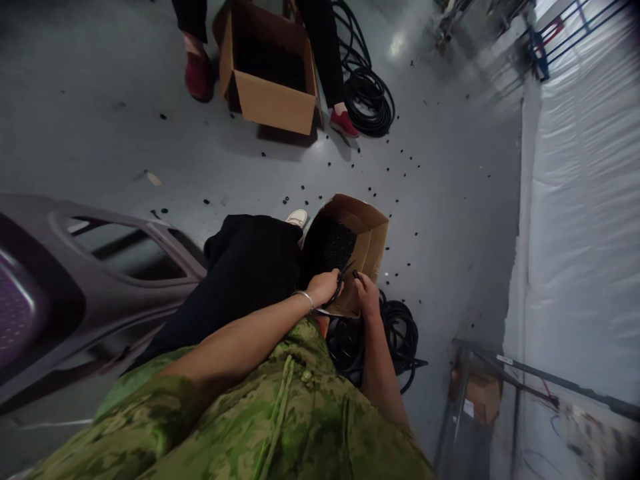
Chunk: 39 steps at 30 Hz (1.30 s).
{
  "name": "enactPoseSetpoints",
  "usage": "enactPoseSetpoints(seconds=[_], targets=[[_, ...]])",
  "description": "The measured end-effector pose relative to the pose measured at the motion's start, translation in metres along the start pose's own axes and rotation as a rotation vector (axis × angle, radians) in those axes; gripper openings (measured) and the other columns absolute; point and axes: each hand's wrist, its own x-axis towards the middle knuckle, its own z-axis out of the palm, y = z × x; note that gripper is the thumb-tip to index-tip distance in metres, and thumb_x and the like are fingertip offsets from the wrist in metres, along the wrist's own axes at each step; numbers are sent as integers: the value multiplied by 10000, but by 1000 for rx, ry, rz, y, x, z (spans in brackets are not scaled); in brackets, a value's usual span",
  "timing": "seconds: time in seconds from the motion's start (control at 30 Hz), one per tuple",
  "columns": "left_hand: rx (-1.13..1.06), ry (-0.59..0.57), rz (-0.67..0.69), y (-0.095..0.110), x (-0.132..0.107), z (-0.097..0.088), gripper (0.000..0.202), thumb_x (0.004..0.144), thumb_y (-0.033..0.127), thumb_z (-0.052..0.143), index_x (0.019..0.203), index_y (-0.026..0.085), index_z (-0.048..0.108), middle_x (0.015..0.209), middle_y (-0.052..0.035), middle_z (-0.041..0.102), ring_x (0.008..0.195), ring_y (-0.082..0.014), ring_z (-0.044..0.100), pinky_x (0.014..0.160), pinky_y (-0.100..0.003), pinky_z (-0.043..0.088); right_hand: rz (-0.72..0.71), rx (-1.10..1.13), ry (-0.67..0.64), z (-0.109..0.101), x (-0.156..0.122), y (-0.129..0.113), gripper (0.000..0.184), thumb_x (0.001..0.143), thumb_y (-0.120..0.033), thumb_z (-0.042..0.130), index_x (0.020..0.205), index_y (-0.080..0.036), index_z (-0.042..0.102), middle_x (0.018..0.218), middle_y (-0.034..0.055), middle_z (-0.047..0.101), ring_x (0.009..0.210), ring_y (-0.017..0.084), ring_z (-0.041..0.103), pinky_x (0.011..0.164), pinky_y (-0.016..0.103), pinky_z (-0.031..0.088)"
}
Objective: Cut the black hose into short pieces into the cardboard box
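My left hand [325, 287] is closed around dark scissors [343, 277], their blades pointing toward my right hand. My right hand [367, 293] is closed on the end of a black hose [356, 275], which sticks up from the fist. Both hands hover over the near edge of an open cardboard box [373, 233] filled with small black cut pieces [333, 243]. A coil of black hose [400, 333] lies on the floor under my right forearm. A silver bracelet sits on my left wrist.
Another person in red shoes [198, 75] stands at a second cardboard box [273, 100], with a hose coil [367, 100] beside it. Small black pieces dot the grey floor [440, 187]. A grey moulded part [75, 267] lies left. White sheeting [580, 200] and a metal frame [475, 387] are right.
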Motion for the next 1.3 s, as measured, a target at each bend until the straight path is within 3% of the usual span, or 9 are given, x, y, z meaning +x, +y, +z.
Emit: enactPoseSetpoints(seconds=[0.17,0.43,0.67,1.03,1.3], targets=[[18,-13,20,1,-2,-1,351,951,344,474,1254,178,539,1119,-143,725,985,-260,711,805,-308,497,19,27,-6,-1,-4,-12,135,781,-303,639,858,-243,732,803,-5,736,809,207,648,848,322,499],[-1,-20,134,2,-4,0,429,925,297,519,1345,216,478,1262,-126,667,1077,-250,683,886,-312,492,-107,-21,38,-7,7,-24,252,827,-326,574,979,-220,746,1029,50,730,987,212,626,960,349,464],[-18,-38,157,2,-3,2,462,926,298,512,1379,230,452,1240,-103,679,1071,-252,684,879,-320,504,-191,-95,-98,-7,7,-17,273,856,-328,541,1008,-215,737,1059,66,724,1025,223,635,961,360,479],[50,11,124,0,-1,4,341,964,323,443,1263,182,527,1140,-129,720,1005,-255,711,821,-316,514,-227,-185,-196,-7,15,-5,246,871,-321,553,1008,-229,735,973,56,722,902,209,650,864,326,521],[114,12,108,2,-4,1,305,969,316,412,1155,158,595,1050,-146,743,960,-262,724,797,-320,516,-236,-186,-209,-4,24,3,292,871,-329,552,1053,-208,746,1055,92,729,974,235,669,884,357,539]])
